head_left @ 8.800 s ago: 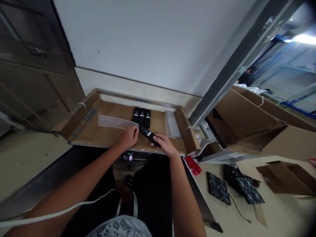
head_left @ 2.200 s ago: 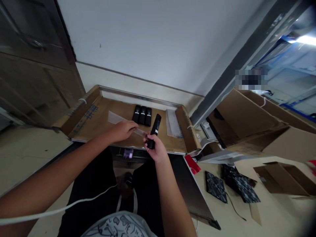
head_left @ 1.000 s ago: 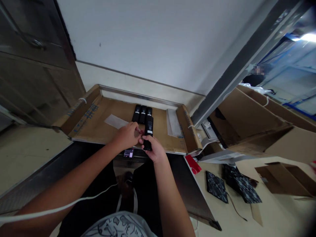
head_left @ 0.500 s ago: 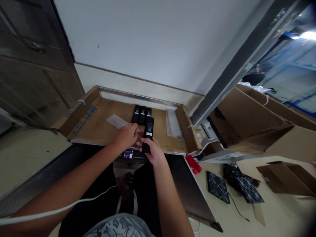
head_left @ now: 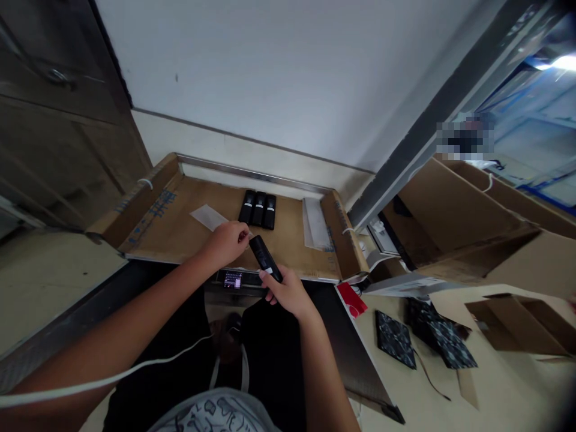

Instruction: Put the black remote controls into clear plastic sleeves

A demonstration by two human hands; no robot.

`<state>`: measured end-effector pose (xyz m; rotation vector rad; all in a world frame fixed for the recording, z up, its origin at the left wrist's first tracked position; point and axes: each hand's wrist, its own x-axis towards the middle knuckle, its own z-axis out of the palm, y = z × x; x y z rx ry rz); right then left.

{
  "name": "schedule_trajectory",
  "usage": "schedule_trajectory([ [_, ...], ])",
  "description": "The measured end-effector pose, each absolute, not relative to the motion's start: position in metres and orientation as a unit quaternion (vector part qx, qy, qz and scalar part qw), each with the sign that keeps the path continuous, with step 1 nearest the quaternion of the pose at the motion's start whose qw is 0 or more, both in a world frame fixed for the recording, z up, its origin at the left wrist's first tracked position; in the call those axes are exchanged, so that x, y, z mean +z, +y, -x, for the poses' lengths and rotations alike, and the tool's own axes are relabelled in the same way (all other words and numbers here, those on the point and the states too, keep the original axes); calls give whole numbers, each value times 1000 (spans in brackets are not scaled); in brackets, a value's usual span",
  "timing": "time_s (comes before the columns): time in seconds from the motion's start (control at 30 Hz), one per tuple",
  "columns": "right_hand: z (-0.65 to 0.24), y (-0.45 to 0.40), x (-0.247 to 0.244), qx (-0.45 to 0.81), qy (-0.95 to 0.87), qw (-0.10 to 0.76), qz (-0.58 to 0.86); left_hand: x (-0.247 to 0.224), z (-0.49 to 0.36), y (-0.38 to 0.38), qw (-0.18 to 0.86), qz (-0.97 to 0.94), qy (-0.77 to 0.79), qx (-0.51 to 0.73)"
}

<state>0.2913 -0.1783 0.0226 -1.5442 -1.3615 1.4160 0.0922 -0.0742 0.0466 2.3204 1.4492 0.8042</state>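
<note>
In my right hand (head_left: 285, 289) is a black remote control (head_left: 265, 257), gripped by its lower end, back side up with a small white label. It tilts up and left, its far tip near my left fingers. My left hand (head_left: 229, 241) is closed in a pinch on a thin, whitish translucent sleeve (head_left: 207, 217); a pale bit of it pokes out by the fingertips, close to the remote's tip. Whether the tip is inside the sleeve I cannot tell. Three black remote controls (head_left: 258, 210) lie side by side just beyond my hands.
A cardboard-lined tray (head_left: 288, 240) with raised sides forms the work surface against the wall. More whitish sleeves (head_left: 315, 223) lie at its right. A lit phone-like screen (head_left: 233, 279) sits below the front edge. A large open carton (head_left: 463, 222) stands at right, a person behind it.
The remote in my right hand has swung from upright to tilting left, its tip now by my left fingers. My left hand has shifted slightly left and up.
</note>
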Motion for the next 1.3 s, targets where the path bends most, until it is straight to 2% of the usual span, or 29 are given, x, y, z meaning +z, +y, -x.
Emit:
schedule_trajectory([
  [0.2, -293, -179, 25, 491, -558, 293, 601, 42, -88, -74, 173, -800, 489, 302],
  [0.43, -294, -180, 26, 492, -573, 293, 586, 40, -84, -77, 191, -801, 457, 336],
  [0.8, -295, -175, 32, 445, -614, 253, 601, 39, -78, -88, 166, -824, 412, 351],
  [1.1, -283, -173, 56, 340, -655, 248, 629, 41, -81, -92, 139, -846, 400, 323],
  [1.17, -281, -172, 54, 372, -633, 266, 625, 43, -82, -93, 138, -844, 402, 328],
  [1.3, -280, -168, 44, 517, -540, 310, 588, 44, -82, -96, 137, -839, 402, 339],
])
